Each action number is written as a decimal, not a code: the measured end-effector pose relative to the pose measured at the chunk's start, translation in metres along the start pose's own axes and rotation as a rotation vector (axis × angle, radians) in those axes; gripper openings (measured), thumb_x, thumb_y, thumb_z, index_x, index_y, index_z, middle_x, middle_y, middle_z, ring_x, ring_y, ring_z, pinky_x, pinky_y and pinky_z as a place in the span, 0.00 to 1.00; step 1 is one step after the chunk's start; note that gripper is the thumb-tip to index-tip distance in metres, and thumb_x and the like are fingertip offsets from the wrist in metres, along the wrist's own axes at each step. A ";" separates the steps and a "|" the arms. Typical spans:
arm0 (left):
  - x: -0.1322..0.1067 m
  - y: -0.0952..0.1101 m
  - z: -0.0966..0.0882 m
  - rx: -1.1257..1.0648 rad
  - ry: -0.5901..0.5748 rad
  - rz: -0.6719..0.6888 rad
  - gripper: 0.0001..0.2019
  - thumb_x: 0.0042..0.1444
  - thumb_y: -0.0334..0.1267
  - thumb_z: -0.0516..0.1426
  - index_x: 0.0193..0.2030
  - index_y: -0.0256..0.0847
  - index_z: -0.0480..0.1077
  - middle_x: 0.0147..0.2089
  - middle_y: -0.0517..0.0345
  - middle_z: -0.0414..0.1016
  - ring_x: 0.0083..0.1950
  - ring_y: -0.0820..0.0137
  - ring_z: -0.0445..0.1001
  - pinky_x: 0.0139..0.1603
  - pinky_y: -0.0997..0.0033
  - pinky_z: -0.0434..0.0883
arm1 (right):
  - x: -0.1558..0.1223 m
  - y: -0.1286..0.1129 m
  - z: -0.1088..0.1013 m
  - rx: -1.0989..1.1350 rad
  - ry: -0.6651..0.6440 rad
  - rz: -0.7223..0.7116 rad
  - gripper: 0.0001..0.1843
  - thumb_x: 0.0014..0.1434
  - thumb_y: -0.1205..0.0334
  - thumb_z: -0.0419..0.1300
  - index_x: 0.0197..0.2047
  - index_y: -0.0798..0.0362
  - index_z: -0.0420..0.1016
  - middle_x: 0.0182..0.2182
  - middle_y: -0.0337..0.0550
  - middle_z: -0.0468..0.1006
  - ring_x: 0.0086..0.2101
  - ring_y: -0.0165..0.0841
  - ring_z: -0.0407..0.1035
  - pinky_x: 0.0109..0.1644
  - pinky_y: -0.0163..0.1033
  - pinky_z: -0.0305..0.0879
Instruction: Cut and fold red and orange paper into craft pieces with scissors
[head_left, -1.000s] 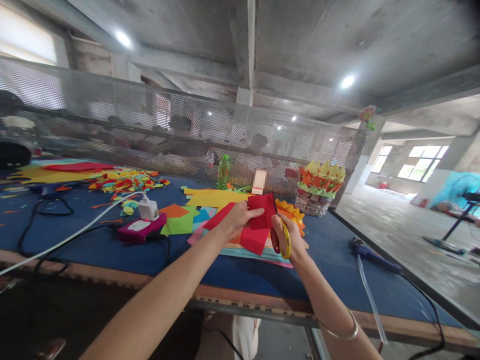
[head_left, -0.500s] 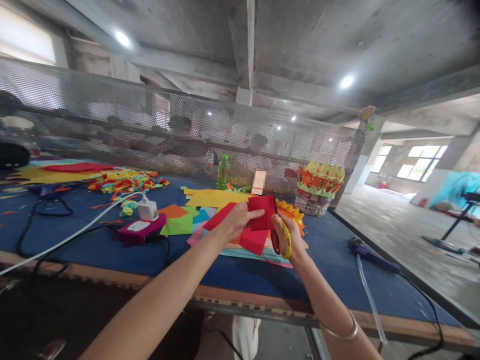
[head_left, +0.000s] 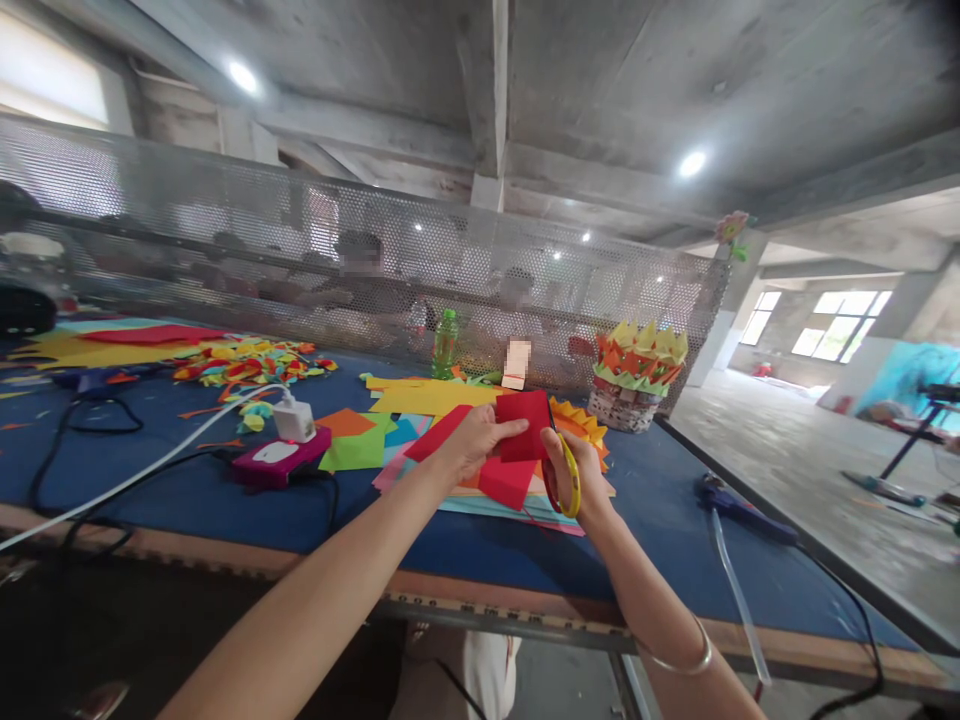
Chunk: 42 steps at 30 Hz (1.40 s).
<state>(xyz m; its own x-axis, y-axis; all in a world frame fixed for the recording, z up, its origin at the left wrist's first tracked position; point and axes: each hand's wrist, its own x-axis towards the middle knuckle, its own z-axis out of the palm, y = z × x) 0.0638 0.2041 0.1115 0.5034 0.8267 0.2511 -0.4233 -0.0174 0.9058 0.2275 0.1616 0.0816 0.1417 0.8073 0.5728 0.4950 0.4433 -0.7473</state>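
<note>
A square of red paper (head_left: pixel 523 415) is pinched by my left hand (head_left: pixel 480 445), thumb on top and fingers underneath. My right hand (head_left: pixel 581 470) is closed round the yellow-handled scissors (head_left: pixel 574 482), whose dark blades lie along the right edge of the red paper. How far the blades are parted I cannot tell. Below my hands lie more red sheets (head_left: pixel 510 485) on a stack of coloured paper (head_left: pixel 487 508). Just beyond my right hand, an orange and yellow pointed paper piece (head_left: pixel 589 430) rests on the table.
A paper-trimmed basket (head_left: pixel 637 385) and a green bottle (head_left: pixel 445 345) stand near the mesh screen (head_left: pixel 300 260). Left are a purple power strip (head_left: pixel 277 458) with cables and a heap of paper scraps (head_left: pixel 247 362). A glue gun (head_left: pixel 750 512) with a glue stick lies right, by the table edge.
The scissor handles look slightly further apart in my right hand. My left hand and the red paper stay almost where they were.
</note>
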 end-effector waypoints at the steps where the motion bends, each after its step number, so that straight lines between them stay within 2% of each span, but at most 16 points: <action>1: 0.000 0.000 0.000 -0.001 -0.002 0.002 0.19 0.40 0.39 0.72 0.39 0.33 0.78 0.38 0.46 0.82 0.38 0.61 0.81 0.43 0.65 0.76 | 0.001 0.000 0.000 -0.001 0.010 0.004 0.30 0.58 0.30 0.51 0.22 0.48 0.58 0.14 0.34 0.60 0.18 0.28 0.55 0.18 0.34 0.49; 5: 0.003 0.001 -0.002 -0.009 -0.003 0.008 0.21 0.41 0.38 0.72 0.43 0.33 0.77 0.41 0.43 0.82 0.41 0.58 0.81 0.45 0.61 0.76 | 0.002 -0.001 0.003 -0.023 0.046 0.032 0.30 0.61 0.30 0.45 0.24 0.47 0.57 0.14 0.33 0.60 0.17 0.29 0.55 0.18 0.34 0.51; 9: 0.006 0.003 -0.008 -0.015 0.037 0.021 0.20 0.42 0.37 0.71 0.42 0.34 0.77 0.41 0.44 0.83 0.41 0.60 0.81 0.44 0.64 0.76 | -0.001 -0.007 -0.004 -0.147 0.034 0.067 0.29 0.64 0.32 0.40 0.27 0.48 0.60 0.14 0.33 0.62 0.16 0.29 0.57 0.20 0.35 0.53; 11: 0.006 0.004 -0.010 -0.013 0.057 0.022 0.19 0.42 0.37 0.71 0.42 0.34 0.77 0.40 0.45 0.83 0.39 0.60 0.81 0.42 0.65 0.76 | -0.002 -0.011 -0.016 -0.273 0.015 0.089 0.28 0.64 0.35 0.43 0.30 0.49 0.66 0.16 0.35 0.66 0.17 0.31 0.60 0.22 0.35 0.55; 13: 0.007 0.005 -0.011 -0.014 0.074 0.024 0.20 0.42 0.37 0.71 0.42 0.34 0.77 0.38 0.46 0.83 0.40 0.59 0.81 0.40 0.64 0.77 | -0.003 -0.013 -0.033 -0.440 -0.017 0.124 0.22 0.62 0.38 0.50 0.37 0.49 0.71 0.20 0.38 0.73 0.21 0.33 0.66 0.25 0.36 0.56; 16: 0.008 0.005 -0.012 -0.024 0.090 0.033 0.21 0.43 0.37 0.71 0.44 0.34 0.76 0.37 0.46 0.83 0.42 0.57 0.81 0.42 0.61 0.77 | -0.006 -0.010 -0.058 -0.733 -0.077 0.206 0.16 0.56 0.49 0.60 0.42 0.49 0.75 0.28 0.47 0.79 0.28 0.41 0.73 0.29 0.38 0.57; 18: 0.009 0.004 -0.014 -0.030 0.097 0.038 0.20 0.43 0.36 0.71 0.45 0.34 0.76 0.38 0.46 0.83 0.42 0.56 0.81 0.44 0.60 0.77 | -0.011 -0.004 -0.068 -0.898 -0.132 0.254 0.12 0.54 0.55 0.61 0.40 0.50 0.76 0.31 0.53 0.81 0.33 0.46 0.75 0.31 0.40 0.58; 21: 0.010 0.003 -0.015 -0.030 0.112 0.038 0.19 0.44 0.36 0.70 0.44 0.34 0.76 0.37 0.45 0.83 0.42 0.55 0.82 0.44 0.58 0.78 | -0.018 0.007 -0.078 -1.060 -0.204 0.300 0.11 0.57 0.59 0.56 0.39 0.53 0.77 0.34 0.58 0.81 0.36 0.50 0.76 0.32 0.42 0.60; 26: 0.011 0.002 -0.017 -0.025 0.141 0.039 0.19 0.43 0.36 0.70 0.43 0.34 0.76 0.37 0.45 0.83 0.41 0.55 0.82 0.42 0.58 0.78 | -0.020 0.017 -0.090 -1.156 -0.294 0.269 0.10 0.57 0.66 0.57 0.37 0.58 0.80 0.38 0.64 0.80 0.41 0.52 0.76 0.39 0.45 0.64; 28: 0.011 0.003 -0.017 -0.023 0.154 0.039 0.20 0.42 0.36 0.71 0.43 0.33 0.76 0.36 0.45 0.83 0.41 0.55 0.82 0.41 0.58 0.78 | -0.014 0.016 -0.087 -1.132 -0.337 0.192 0.12 0.57 0.67 0.57 0.41 0.56 0.80 0.43 0.62 0.78 0.45 0.50 0.74 0.43 0.45 0.64; 30: 0.011 0.003 -0.017 -0.023 0.167 0.039 0.21 0.41 0.36 0.71 0.43 0.33 0.76 0.36 0.46 0.83 0.40 0.55 0.82 0.41 0.59 0.78 | -0.004 0.016 -0.075 -1.071 -0.389 0.100 0.14 0.60 0.66 0.56 0.47 0.52 0.79 0.47 0.55 0.78 0.47 0.45 0.72 0.46 0.42 0.63; 32: 0.010 0.004 -0.016 -0.026 0.173 0.039 0.21 0.41 0.36 0.71 0.43 0.34 0.76 0.36 0.46 0.83 0.40 0.55 0.82 0.41 0.59 0.78 | 0.007 0.019 -0.057 -0.990 -0.449 0.021 0.14 0.62 0.65 0.55 0.48 0.48 0.79 0.46 0.47 0.78 0.45 0.37 0.73 0.46 0.37 0.62; 34: 0.010 0.005 -0.016 -0.028 0.176 0.037 0.21 0.41 0.37 0.71 0.43 0.34 0.76 0.36 0.46 0.83 0.39 0.56 0.82 0.41 0.59 0.78 | 0.018 0.025 -0.038 -0.938 -0.480 -0.019 0.13 0.62 0.64 0.56 0.48 0.50 0.78 0.44 0.46 0.78 0.44 0.36 0.73 0.44 0.35 0.62; 38: 0.010 0.004 -0.015 -0.025 0.183 0.042 0.20 0.42 0.38 0.71 0.42 0.33 0.77 0.36 0.45 0.83 0.38 0.57 0.82 0.39 0.61 0.77 | 0.028 0.033 -0.018 -0.887 -0.518 -0.043 0.09 0.61 0.66 0.57 0.39 0.56 0.79 0.39 0.50 0.79 0.41 0.36 0.72 0.40 0.35 0.60; 40: 0.011 0.003 -0.016 -0.027 0.188 0.048 0.19 0.42 0.37 0.71 0.42 0.33 0.77 0.36 0.45 0.83 0.37 0.58 0.81 0.38 0.63 0.77 | 0.024 0.027 -0.019 -0.865 -0.548 -0.042 0.09 0.61 0.68 0.55 0.35 0.57 0.78 0.35 0.49 0.79 0.37 0.35 0.72 0.36 0.34 0.58; 42: 0.013 0.002 -0.017 -0.030 0.192 0.051 0.19 0.42 0.37 0.71 0.42 0.33 0.77 0.36 0.45 0.83 0.36 0.60 0.81 0.37 0.64 0.77 | 0.014 0.013 -0.024 -0.834 -0.588 -0.040 0.09 0.60 0.69 0.55 0.34 0.56 0.77 0.32 0.46 0.80 0.34 0.34 0.72 0.33 0.34 0.56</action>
<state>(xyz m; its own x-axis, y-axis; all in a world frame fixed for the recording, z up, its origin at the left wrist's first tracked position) 0.0566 0.2240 0.1107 0.3293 0.9172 0.2242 -0.4683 -0.0475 0.8823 0.2562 0.1692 0.0876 -0.2205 0.9607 0.1684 0.9611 0.2434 -0.1301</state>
